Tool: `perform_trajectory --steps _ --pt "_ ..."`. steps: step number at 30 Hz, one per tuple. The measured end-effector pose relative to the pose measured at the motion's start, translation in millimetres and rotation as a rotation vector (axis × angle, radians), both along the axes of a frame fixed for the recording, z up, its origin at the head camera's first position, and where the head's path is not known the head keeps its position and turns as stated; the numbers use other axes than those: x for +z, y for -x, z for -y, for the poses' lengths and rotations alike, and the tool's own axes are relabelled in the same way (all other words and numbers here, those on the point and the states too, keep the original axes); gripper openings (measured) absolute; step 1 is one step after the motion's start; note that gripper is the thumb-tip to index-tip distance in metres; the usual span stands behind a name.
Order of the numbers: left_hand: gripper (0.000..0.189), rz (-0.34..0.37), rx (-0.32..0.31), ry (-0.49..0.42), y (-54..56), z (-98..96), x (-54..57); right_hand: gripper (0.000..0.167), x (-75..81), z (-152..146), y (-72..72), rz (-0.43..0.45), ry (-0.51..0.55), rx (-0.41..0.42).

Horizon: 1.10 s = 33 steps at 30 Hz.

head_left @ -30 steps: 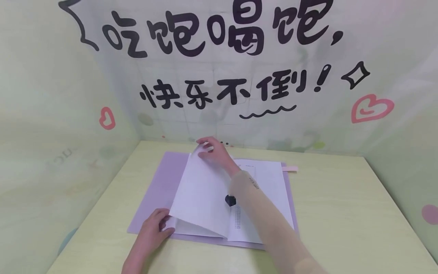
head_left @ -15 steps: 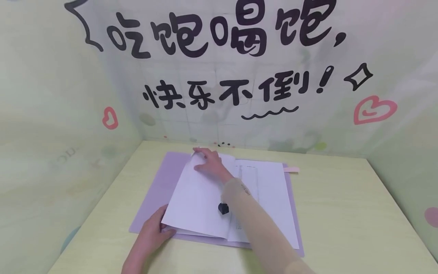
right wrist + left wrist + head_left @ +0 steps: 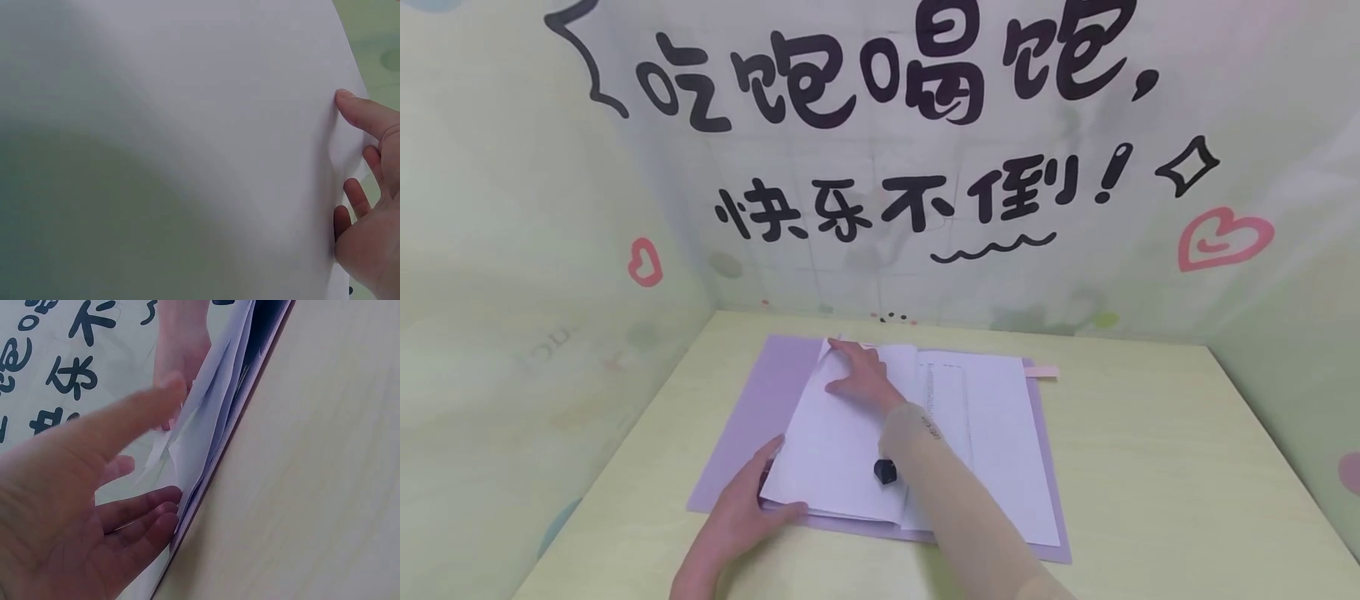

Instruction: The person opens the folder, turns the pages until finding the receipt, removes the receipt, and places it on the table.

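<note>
A book in a light purple cover (image 3: 767,392) lies spread on the table. White left-hand pages (image 3: 842,450) sit slightly raised; the right-hand page (image 3: 1007,450) has a printed table. My right hand (image 3: 862,375) touches the left page near its upper left corner, thumb on the paper. In the right wrist view, my right hand (image 3: 375,181) is at the edge of the white sheet. My left hand (image 3: 741,504) is at the lower left corner, fingers along the side edge and thumb at the bottom. Fingertips (image 3: 165,509) meet the loose sheet edges in the left wrist view.
A pink tab (image 3: 1042,372) sticks out from the right side of the book. The pale wooden table (image 3: 1157,467) is bounded by a printed curtain (image 3: 820,275) at the back and both sides. A black wrist device (image 3: 885,472) sits beside the right sleeve.
The lifted page has come down on the left. My right hand has moved lower with it, its fingers flatter. My left hand has shifted slightly up and right along the corner.
</note>
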<state>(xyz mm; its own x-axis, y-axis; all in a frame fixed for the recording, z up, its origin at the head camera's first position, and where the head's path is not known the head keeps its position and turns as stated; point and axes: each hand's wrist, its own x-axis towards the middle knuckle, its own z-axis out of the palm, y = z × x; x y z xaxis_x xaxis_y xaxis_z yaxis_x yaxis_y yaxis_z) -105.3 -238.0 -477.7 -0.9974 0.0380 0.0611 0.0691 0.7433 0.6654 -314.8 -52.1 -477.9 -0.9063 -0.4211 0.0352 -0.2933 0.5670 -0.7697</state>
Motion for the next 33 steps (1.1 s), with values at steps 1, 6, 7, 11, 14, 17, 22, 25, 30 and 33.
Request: perform_trajectory --steps 1,6,7,11,14,17,22,25,30,33 --pt "0.092 -0.021 0.0 0.018 0.1 -0.7 -0.4 0.081 -0.5 0 -0.2 -0.008 -0.015 0.0" --pt "0.059 -0.073 0.023 0.081 1.6 -4.7 -1.5 0.082 -1.0 0 -1.2 -0.017 -0.091 0.008" --pt "0.056 -0.066 0.029 0.087 2.2 -5.2 -1.6 0.083 -1.2 0 -1.2 -0.019 -0.108 0.01" --pt "0.051 -0.039 0.044 0.091 4.0 -5.8 -1.6 0.085 -2.1 2 -0.9 -0.022 -0.167 0.023" --pt "0.049 -0.016 0.053 0.091 5.0 -5.4 -0.7 0.084 -2.8 3 -0.5 -0.03 -0.189 0.033" --pt "0.048 -0.024 0.049 0.099 6.0 -5.5 0.5 0.078 -3.1 2 -0.8 -0.048 -0.212 0.046" --pt "0.046 -0.11 0.016 0.112 5.1 -6.8 -0.5 0.065 0.0 0 -3.4 -0.083 -0.278 0.091" --pt "0.045 -0.159 -0.009 0.15 3.0 -7.6 -2.1 0.059 3.9 -1 -6.2 -0.081 -0.31 0.122" --pt "0.044 -0.121 -0.009 0.173 0.9 -8.7 -1.6 0.057 7.2 -1 -9.5 -0.082 -0.355 0.141" --pt "0.044 -0.091 -0.005 0.166 0.6 -8.9 -0.4 0.057 7.3 0 -9.8 -0.087 -0.381 0.144"
